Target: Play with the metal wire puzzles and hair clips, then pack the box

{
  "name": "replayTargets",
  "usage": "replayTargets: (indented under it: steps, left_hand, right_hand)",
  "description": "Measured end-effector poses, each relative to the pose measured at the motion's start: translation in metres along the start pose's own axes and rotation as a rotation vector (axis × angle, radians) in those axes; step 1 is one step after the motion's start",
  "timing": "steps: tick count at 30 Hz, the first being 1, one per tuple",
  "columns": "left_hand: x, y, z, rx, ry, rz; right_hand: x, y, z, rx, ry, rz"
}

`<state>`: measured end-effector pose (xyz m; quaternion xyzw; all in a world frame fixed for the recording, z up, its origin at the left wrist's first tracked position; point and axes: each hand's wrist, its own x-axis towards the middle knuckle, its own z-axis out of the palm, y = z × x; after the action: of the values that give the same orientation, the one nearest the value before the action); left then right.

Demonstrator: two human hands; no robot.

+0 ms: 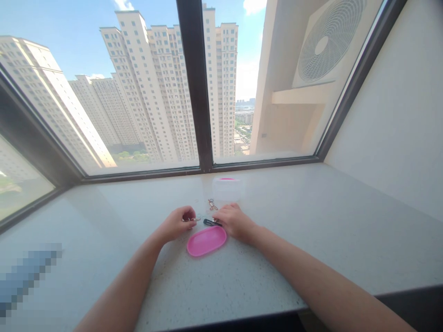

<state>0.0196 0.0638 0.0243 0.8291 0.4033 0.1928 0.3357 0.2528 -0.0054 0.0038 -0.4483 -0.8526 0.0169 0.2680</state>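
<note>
My left hand pinches a small shiny metal piece, perhaps a hair clip, just above the counter; its exact shape is too small to tell. Across from it, my right hand has its fingers curled down by a black hair clip. A small shiny bit shows at those fingertips, but what they grip is mostly hidden. Nearest to me lies a pink oval lid, just below the black clip. Beyond the hands is a small copper-coloured metal piece with loops.
A clear plastic box with some pink on it stands behind the hands, towards the window frame. The pale speckled counter ends at a dark front edge. A white wall rises at right; a pixelated patch covers the lower left.
</note>
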Motion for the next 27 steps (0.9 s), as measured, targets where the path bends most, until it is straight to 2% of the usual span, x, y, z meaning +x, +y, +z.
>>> replayTargets:
  steps: [4,8,12,18,27]
  left_hand:
    - [0.000,0.001,-0.007,-0.069,0.113,-0.003]
    - [-0.003,-0.001,-0.019,0.035,0.203,-0.050]
    - [-0.005,-0.005,-0.023,0.109,0.218,-0.082]
    - [-0.003,-0.011,-0.015,0.016,0.207,-0.089]
    - [-0.005,-0.005,-0.011,0.048,0.207,-0.031]
  right_hand:
    - [-0.004,0.001,-0.004,0.008,-0.004,-0.028]
    - [-0.005,0.000,-0.005,0.036,-0.005,-0.014]
    - [0.003,-0.001,0.000,0.021,0.013,0.052]
    - [0.010,-0.003,0.000,-0.075,-0.081,0.110]
    - [0.003,-0.006,-0.004,-0.129,0.023,0.160]
